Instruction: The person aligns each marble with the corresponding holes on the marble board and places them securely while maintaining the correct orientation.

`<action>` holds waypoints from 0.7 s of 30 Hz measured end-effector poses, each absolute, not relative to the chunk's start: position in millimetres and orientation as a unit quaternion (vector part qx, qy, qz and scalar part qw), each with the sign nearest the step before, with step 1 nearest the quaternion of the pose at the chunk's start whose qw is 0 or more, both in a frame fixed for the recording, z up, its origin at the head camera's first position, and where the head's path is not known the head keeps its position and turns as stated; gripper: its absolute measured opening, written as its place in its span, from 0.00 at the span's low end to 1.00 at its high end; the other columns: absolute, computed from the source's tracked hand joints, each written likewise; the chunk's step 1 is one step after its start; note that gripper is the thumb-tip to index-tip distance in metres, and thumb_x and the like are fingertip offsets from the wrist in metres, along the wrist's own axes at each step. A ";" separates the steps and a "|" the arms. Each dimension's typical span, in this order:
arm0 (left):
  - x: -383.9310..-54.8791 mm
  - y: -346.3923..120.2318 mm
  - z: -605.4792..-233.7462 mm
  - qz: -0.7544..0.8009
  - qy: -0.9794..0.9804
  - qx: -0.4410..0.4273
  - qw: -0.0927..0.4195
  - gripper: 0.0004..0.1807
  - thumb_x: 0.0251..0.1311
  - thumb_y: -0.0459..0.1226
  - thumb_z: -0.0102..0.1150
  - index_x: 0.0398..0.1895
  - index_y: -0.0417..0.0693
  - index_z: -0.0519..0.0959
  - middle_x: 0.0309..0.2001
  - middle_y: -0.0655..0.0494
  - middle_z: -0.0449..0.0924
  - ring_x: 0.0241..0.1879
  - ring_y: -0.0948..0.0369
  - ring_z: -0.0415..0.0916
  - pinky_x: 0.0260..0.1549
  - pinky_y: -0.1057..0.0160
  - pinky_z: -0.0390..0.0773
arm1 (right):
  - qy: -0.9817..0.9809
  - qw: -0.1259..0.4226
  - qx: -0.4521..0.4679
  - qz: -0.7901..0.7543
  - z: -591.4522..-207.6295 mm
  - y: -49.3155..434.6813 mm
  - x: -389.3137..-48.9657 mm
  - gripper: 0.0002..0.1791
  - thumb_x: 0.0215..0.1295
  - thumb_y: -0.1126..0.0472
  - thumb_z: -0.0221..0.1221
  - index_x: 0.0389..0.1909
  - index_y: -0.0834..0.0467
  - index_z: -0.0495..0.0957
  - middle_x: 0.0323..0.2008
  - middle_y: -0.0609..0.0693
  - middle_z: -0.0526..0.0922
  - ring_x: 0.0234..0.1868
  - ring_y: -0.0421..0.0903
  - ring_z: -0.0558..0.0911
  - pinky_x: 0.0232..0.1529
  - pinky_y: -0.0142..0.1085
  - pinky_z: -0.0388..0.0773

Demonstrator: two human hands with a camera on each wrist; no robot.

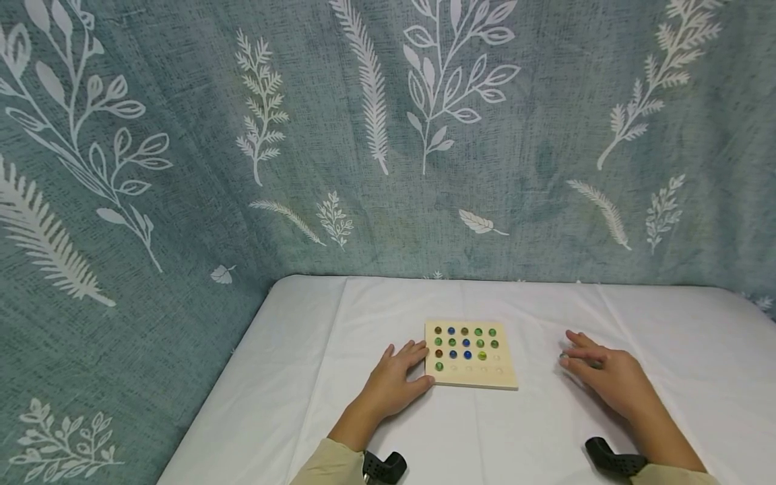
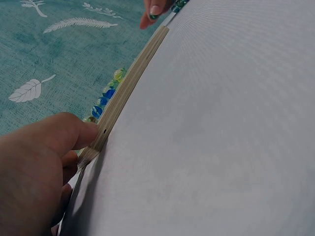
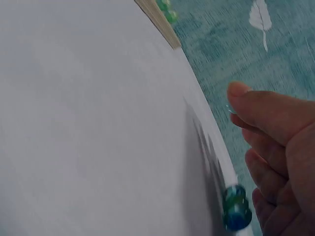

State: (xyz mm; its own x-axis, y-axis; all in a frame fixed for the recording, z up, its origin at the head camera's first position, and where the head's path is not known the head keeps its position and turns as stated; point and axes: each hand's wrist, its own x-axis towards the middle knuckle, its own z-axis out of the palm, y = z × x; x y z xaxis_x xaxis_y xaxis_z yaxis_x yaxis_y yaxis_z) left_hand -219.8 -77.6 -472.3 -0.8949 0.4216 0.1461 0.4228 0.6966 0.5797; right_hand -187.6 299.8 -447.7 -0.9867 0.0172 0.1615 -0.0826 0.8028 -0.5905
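Observation:
A pale wooden board [image 1: 475, 377] lies flat on the white-covered table, with rows of small round dimples. Green, blue, brown and yellowish glass marbles [image 1: 466, 343] fill its back rows, and one green marble [image 1: 439, 366] sits at the left of the front row. My left hand [image 1: 394, 380] holds the board's front left corner, thumb at the front edge and fingers along the left side. Right of the board, my right hand [image 1: 609, 374] pinches a glass marble [image 1: 563, 356] between thumb and finger, mostly hidden. Below that hand are several blue-green marbles [image 3: 236, 209].
A white cloth [image 1: 521, 431] covers the table. Behind it and to the left hangs a blue-green curtain [image 1: 376, 202] with white leaf prints. Black wrist devices [image 1: 615, 461] sit at both sleeves.

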 end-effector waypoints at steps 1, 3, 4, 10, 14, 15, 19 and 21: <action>-219.7 -77.6 -472.3 -0.314 -0.921 -0.229 0.000 0.32 0.63 0.51 0.60 0.69 0.52 0.72 0.71 0.64 0.66 0.74 0.59 0.59 0.77 0.48 0.48 | -0.945 0.085 0.018 0.314 -445.3 296.3 -187.7 0.30 0.65 0.42 0.62 0.51 0.65 0.83 0.67 0.59 0.71 0.66 0.68 0.69 0.58 0.66 0.68; -219.5 -77.6 -472.1 -0.315 -0.921 -0.229 0.000 0.32 0.62 0.51 0.60 0.69 0.52 0.72 0.71 0.64 0.66 0.74 0.60 0.59 0.77 0.48 0.48 | -0.945 0.089 0.023 0.313 -440.6 288.6 -187.8 0.29 0.65 0.43 0.61 0.51 0.64 0.83 0.67 0.59 0.71 0.65 0.68 0.69 0.58 0.66 0.69; -219.4 -77.7 -471.8 -0.315 -0.921 -0.228 0.000 0.32 0.62 0.51 0.60 0.69 0.52 0.72 0.71 0.64 0.66 0.74 0.60 0.59 0.77 0.48 0.48 | -0.945 0.087 0.024 0.315 -438.5 284.4 -188.2 0.29 0.65 0.42 0.61 0.52 0.64 0.83 0.67 0.59 0.71 0.66 0.67 0.69 0.58 0.66 0.69; -219.3 -77.8 -470.6 -0.316 -0.921 -0.227 0.001 0.32 0.62 0.50 0.60 0.68 0.51 0.72 0.71 0.64 0.66 0.74 0.60 0.59 0.77 0.48 0.48 | -0.943 0.070 0.030 0.323 -429.9 259.8 -193.7 0.27 0.66 0.43 0.61 0.51 0.62 0.83 0.68 0.58 0.70 0.68 0.65 0.68 0.61 0.66 0.67; -219.2 -77.7 -470.5 -0.317 -0.921 -0.226 0.001 0.32 0.62 0.50 0.61 0.68 0.50 0.72 0.71 0.63 0.67 0.73 0.59 0.59 0.77 0.48 0.48 | -0.939 0.051 0.030 0.338 -429.8 245.6 -198.6 0.26 0.66 0.43 0.61 0.52 0.61 0.83 0.68 0.57 0.70 0.69 0.65 0.67 0.61 0.72 0.61; -219.1 -77.6 -470.5 -0.318 -0.921 -0.226 0.002 0.32 0.62 0.50 0.61 0.68 0.50 0.72 0.71 0.63 0.67 0.73 0.59 0.59 0.77 0.48 0.48 | -0.938 0.047 0.033 0.341 -430.3 242.1 -199.8 0.26 0.66 0.44 0.61 0.52 0.62 0.83 0.68 0.57 0.70 0.69 0.66 0.67 0.61 0.73 0.61; -219.1 -76.9 -470.0 -0.319 -0.921 -0.225 0.003 0.32 0.62 0.49 0.61 0.68 0.50 0.72 0.71 0.63 0.67 0.73 0.59 0.60 0.77 0.48 0.48 | -0.934 0.042 0.042 0.352 -433.4 228.1 -204.0 0.25 0.66 0.47 0.62 0.52 0.63 0.83 0.68 0.57 0.71 0.69 0.66 0.67 0.64 0.71 0.61; -219.2 -76.4 -469.9 -0.318 -0.921 -0.224 0.001 0.32 0.61 0.49 0.61 0.68 0.50 0.72 0.71 0.63 0.67 0.73 0.59 0.60 0.77 0.48 0.48 | -0.931 0.036 0.042 0.361 -436.1 222.1 -206.2 0.24 0.66 0.47 0.62 0.52 0.62 0.83 0.67 0.57 0.71 0.69 0.66 0.66 0.65 0.66 0.63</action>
